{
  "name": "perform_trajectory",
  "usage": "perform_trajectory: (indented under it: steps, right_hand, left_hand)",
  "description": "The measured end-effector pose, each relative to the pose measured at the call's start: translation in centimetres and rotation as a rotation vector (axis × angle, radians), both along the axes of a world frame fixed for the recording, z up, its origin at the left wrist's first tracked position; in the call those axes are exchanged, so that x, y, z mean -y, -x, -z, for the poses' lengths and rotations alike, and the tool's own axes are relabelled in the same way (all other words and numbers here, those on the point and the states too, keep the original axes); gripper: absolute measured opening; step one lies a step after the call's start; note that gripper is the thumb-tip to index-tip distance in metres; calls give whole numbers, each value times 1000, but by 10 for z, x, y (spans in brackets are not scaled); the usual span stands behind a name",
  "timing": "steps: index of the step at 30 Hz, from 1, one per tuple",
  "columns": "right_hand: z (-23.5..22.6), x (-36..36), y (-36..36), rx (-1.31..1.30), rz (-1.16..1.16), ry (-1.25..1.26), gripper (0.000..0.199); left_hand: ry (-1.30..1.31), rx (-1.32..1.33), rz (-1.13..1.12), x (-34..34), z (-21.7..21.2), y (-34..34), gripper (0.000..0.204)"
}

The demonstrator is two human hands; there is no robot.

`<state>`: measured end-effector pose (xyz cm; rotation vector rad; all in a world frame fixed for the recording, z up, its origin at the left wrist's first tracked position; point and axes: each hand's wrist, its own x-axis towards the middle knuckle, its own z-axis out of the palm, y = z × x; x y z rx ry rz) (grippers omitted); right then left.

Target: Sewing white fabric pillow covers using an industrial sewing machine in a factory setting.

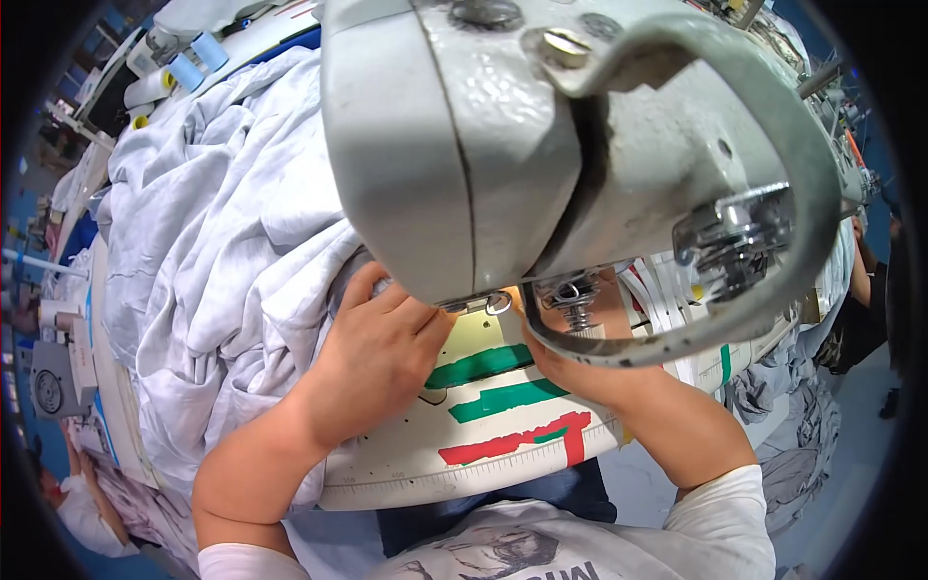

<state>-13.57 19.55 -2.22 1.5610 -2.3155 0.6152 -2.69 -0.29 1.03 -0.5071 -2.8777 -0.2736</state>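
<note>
A white sewing machine head [406,145] fills the upper middle, over a pale bed [503,476] marked with green and red tape. My left hand [382,353] is at the left side of the needle area, fingers curled at the edge of the white fabric [232,242]. Its fingertips pass partly behind the machine head. On the other side, my right hand [580,362] reaches under the curved metal guard [822,193]. The guard and thread tension parts [575,300] hide its fingers, so its grip does not show. The needle itself is hidden.
Bunched white fabric covers the table left of the machine. Blue thread cones [198,63] stand at the far left. White strips [667,290] lie right of the machine, and more grey cloth [793,435] is piled lower right. A co-worker [92,512] is at the left edge.
</note>
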Motion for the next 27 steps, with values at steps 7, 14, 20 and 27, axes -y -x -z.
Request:
perform_trajectory:
  steps: [7, 14, 20, 27]
  right_hand:
    - [2, 4, 6, -1, -19, -35, 11]
    - [8, 5, 5, 91, 16, -89, 19]
    - [0, 2, 8, 220, 15, 232, 29]
    - [2, 3, 37, 213, 65, 321, 26]
  left_hand:
    - [113, 23, 1, 9, 5, 0, 13]
    - [43, 20, -31, 11, 6, 5, 15]
    - [31, 27, -22, 12, 8, 5, 30]
    - [-94, 74, 1, 16, 9, 11, 45]
